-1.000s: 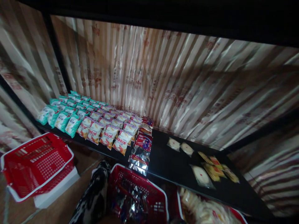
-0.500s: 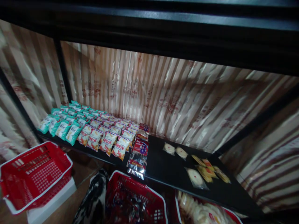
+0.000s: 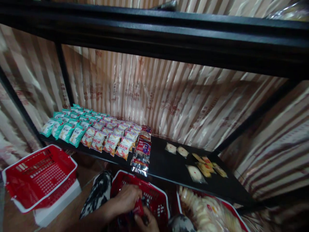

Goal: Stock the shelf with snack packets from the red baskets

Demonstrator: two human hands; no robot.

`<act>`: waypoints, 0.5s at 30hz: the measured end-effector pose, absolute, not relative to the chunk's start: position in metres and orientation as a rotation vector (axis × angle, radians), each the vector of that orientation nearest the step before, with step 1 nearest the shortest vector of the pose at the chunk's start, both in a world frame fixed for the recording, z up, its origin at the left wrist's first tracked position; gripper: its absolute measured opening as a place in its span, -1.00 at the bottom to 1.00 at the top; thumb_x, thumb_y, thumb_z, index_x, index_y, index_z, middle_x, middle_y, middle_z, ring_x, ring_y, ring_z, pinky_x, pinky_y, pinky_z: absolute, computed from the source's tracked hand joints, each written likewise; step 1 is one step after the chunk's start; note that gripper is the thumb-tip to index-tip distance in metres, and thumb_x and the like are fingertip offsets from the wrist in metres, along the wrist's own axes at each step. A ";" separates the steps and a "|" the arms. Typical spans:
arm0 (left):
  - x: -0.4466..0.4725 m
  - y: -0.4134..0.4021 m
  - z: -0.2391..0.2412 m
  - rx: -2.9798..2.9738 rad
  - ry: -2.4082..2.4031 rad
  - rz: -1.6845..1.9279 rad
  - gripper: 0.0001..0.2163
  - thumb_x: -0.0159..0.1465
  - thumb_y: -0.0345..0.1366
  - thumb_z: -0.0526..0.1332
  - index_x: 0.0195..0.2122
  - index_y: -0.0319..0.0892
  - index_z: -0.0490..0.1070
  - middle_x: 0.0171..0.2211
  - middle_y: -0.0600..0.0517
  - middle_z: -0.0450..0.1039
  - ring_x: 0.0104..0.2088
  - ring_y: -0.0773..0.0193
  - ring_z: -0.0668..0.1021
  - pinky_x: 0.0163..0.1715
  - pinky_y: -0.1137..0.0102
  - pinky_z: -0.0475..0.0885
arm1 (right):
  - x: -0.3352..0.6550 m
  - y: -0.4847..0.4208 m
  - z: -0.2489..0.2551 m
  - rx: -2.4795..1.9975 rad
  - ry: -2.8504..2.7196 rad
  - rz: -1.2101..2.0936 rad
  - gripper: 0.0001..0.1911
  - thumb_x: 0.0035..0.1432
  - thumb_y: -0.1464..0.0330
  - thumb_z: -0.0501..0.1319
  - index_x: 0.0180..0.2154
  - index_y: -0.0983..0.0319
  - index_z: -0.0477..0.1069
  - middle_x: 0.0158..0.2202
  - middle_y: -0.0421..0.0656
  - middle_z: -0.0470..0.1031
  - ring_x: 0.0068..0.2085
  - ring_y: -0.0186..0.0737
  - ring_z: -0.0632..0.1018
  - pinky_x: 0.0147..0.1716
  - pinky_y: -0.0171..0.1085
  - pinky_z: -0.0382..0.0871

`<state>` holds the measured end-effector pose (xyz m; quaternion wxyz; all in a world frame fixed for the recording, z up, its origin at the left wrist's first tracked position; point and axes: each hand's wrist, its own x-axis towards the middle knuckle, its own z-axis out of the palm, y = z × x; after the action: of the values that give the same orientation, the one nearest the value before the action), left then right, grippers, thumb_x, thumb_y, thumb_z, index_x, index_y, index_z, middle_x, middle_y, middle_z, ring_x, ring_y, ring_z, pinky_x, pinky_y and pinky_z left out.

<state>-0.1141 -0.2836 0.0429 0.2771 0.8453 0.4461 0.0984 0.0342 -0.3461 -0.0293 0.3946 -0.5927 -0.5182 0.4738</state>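
Above the middle red basket (image 3: 163,196), my left hand (image 3: 127,197) is closed on a dark red snack packet (image 3: 138,207). Lower down and to its right, my right hand (image 3: 147,222) grips the same packet from the other side, its fingers partly hidden. More dark red packets lie in the basket, mostly covered by my hands and arm. On the black shelf (image 3: 161,161) beyond, a row of matching dark red packets (image 3: 141,154) lies front to back, beside upright white-and-orange snack bags (image 3: 112,143).
Teal snack bags (image 3: 64,132) fill the shelf's left end. Flat round white packs (image 3: 196,174) and yellow packs (image 3: 205,168) lie on its right. A red basket (image 3: 41,177) rests on a white box at left; another, holding pale packs (image 3: 205,209), stands at right. A black upper shelf (image 3: 154,35) overhangs.
Both my hands have come into view over the middle basket and now hold a dark red packet. The view has shifted slightly. The goods on the shelf look unchanged.
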 end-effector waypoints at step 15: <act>-0.110 -0.265 0.073 2.183 1.385 1.067 -0.65 0.23 -0.42 0.00 0.05 -0.17 0.28 0.09 -0.08 0.28 0.12 0.22 0.29 0.14 0.24 0.22 | 0.050 -0.325 0.034 -1.211 -0.668 1.433 -0.53 -0.23 0.13 0.38 -0.25 0.22 0.47 -0.41 -0.17 0.57 -0.38 -0.16 0.55 -0.33 -0.19 0.42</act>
<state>-0.1104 -0.2649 0.0727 0.1716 0.7690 0.4877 0.3758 0.0498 -0.3248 0.0340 0.5438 -0.5103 -0.2816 0.6038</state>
